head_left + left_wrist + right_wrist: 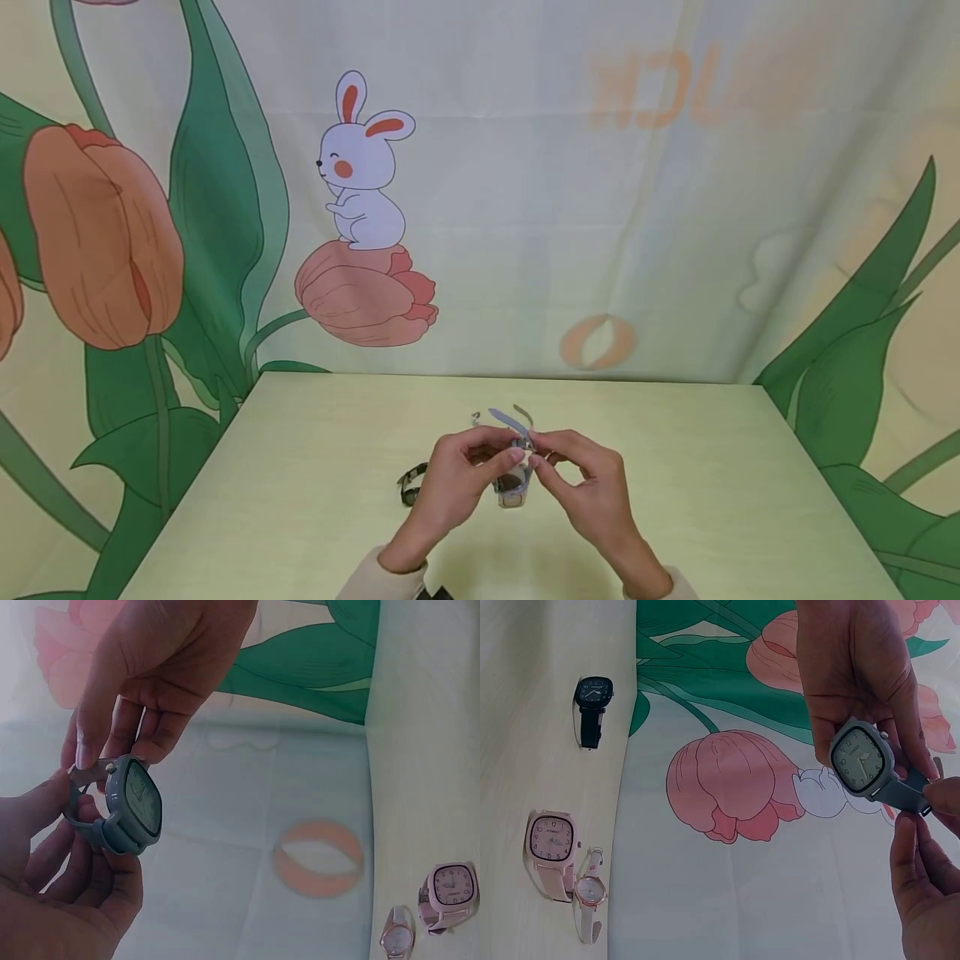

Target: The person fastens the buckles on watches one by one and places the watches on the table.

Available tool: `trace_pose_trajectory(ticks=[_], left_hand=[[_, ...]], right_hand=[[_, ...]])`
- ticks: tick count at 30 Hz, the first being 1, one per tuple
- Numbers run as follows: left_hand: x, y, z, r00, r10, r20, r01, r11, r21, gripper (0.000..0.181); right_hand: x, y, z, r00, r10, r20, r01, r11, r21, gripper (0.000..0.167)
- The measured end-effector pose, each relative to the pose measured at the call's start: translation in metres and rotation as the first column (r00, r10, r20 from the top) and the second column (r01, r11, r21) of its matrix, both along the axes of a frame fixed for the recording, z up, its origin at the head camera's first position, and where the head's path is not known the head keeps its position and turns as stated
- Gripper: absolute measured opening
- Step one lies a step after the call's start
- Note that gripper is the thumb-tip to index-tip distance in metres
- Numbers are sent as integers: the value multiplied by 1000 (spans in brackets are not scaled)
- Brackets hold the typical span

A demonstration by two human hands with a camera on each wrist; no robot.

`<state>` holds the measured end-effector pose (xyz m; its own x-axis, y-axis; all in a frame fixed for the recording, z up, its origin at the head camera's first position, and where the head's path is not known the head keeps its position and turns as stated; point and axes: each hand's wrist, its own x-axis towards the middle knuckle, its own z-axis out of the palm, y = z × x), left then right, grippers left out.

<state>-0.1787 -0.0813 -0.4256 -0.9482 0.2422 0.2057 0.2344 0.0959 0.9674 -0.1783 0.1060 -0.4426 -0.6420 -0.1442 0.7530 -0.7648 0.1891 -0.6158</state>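
blue-grey watch (861, 759), head view's lower centre. your left hand (459, 478) clamps it, likely steadying the strap (901, 796) your right hand (598, 485) fingertip-pinches.

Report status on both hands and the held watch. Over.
Left hand and right hand gripping grey-blue watch at strap. Watch off the table. Pink watch, black watch, small round watch resting there, not blocking.

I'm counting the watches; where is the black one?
In the right wrist view, the black watch lies on the table at upper left, above the square pink watch; the head view shows it just left of the left hand.
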Motion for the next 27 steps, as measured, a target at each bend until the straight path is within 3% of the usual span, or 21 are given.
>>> trace_pose_trajectory(ticks=[8,27], left_hand=[[1,2,0,1000,19,-14,-19,1000,9,24],[1,6,-1,999,-38,-15,39,998,46,24]], right_hand=[[0,1,-2,999,6,-36,-7,999,-37,29],[2,-2,-4,999,-2,-41,-1,997,-73,27]])
